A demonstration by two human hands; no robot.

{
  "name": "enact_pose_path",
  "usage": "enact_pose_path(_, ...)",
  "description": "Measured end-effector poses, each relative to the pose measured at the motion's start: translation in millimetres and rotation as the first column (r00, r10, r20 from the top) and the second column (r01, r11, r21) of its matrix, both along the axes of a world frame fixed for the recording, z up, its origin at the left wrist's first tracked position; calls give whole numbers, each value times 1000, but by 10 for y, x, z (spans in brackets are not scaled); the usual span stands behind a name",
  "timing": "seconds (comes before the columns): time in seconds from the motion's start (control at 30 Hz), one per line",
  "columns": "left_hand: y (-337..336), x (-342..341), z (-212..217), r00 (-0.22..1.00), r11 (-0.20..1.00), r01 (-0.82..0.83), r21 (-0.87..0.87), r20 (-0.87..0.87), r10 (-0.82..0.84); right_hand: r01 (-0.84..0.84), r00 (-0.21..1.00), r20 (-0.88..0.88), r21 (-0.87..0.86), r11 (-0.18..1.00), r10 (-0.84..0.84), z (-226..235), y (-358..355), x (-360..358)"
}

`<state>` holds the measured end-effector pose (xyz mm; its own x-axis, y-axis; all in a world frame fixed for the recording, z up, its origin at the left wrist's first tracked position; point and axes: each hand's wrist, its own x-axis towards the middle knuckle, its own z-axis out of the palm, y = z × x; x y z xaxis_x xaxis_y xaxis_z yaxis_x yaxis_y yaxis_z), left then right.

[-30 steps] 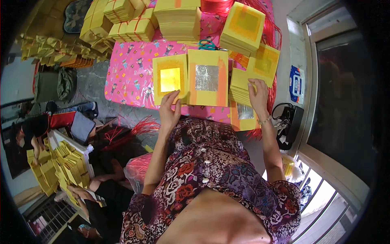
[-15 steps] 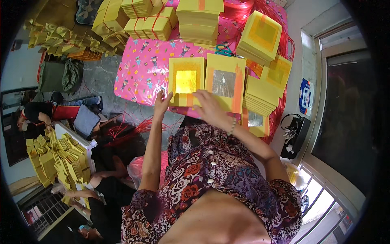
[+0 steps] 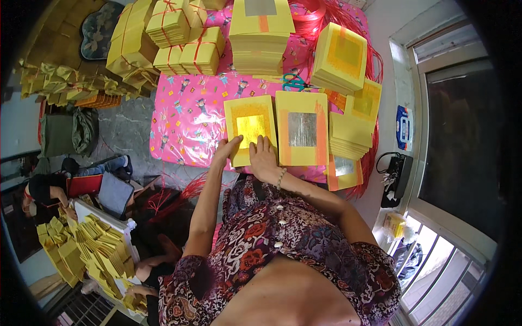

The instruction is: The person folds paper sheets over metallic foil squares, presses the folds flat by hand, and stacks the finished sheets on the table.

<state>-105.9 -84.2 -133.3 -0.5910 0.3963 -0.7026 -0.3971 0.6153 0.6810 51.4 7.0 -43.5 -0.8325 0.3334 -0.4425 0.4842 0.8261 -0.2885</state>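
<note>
A yellow joss paper with a gold foil square lies before me on the pink patterned cover. My left hand holds its lower left edge, thumb on top and the other fingers at the side. Across the lower part of this paper my right hand lies flat, fingers stretched out, holding nothing. Just to the right lies a stack of yellow paper topped by a silver foil square and an orange stripe down its right side. How many sheets lie under the gold one cannot be seen.
Teal-handled scissors lie beyond the papers. Tall paper stacks and red-tied bundles stand at the back; more stacks are at right beside red plastic strands. At left, people work around a table heaped with yellow paper.
My left hand has closed on the gold-foil paper's edge. My right hand has moved left and flattened on the paper. The whole table sits lower in view.
</note>
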Motion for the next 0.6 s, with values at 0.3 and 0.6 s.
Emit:
enact_pose_path(0.3, 99, -152, 298, 931, 981, 160, 112, 313, -188, 99, 995, -21, -106, 989, -102, 160, 54, 38)
enact_pose_path(0.6, 149, -7, 139, 968, 968, -17, 250, 246, -47, 164, 984, -44, -187, 969, -175, 280, 133, 82)
